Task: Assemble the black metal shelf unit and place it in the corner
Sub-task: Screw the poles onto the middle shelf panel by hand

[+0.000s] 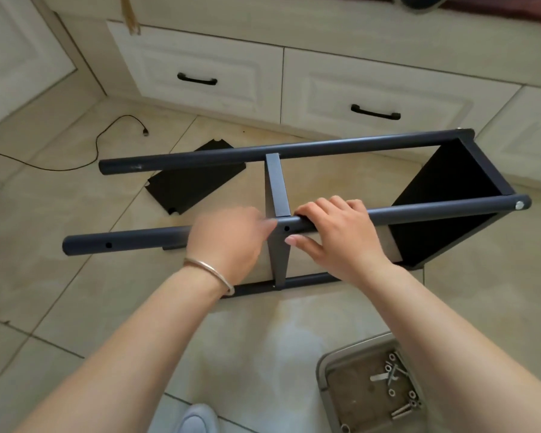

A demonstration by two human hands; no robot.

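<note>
From the head view I have the black shelf unit (pixel 310 214) lying on its side on the tiled floor, near the cabinet drawers (pixel 213 76). My right hand (pixel 338 232) has its grip curled over the near pole (pixel 434 210), fingers on top and thumb beneath, just right of an open screw hole (pixel 286 228). My left hand (pixel 228 242) is motion-blurred; it sits against the same pole just left of that hole, and I cannot tell whether its grip is holding anything, perhaps a screw. The middle shelf panel (pixel 277 182) meets the pole between my two grips; the end panel (pixel 450 198) is well right of them. A loose shelf panel (pixel 194 182) lies on the floor beyond the left grip. The screws (pixel 400 385) lie on a stool (pixel 363 398) below my right forearm.

The risk I judge here: if the panel's hole slips out of line with the pole's, a screw would cross-thread or drop. Pressing down unevenly could roll the frame, and a swing of my forearm might knock the stool and scatter its hardware
</note>
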